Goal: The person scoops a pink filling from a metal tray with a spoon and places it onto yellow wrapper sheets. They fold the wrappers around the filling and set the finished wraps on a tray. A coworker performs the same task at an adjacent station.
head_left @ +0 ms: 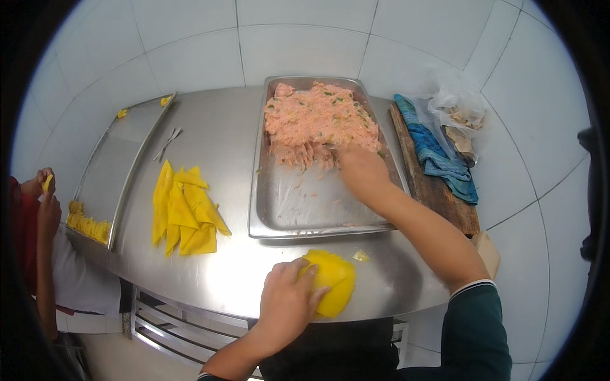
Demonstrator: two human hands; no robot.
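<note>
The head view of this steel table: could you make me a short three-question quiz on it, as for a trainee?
1. True or false: the right hand is in the pink filling inside the metal tray.
2. What does the left hand rest on? A) the blue cloth B) a yellow wrapper C) a spoon
3. Fill in: the fanned pile of yellow wrappers lies to the ____ of the tray.

Key: 1 true. 2 B, the yellow wrapper at the table's near edge. 3 left.
</note>
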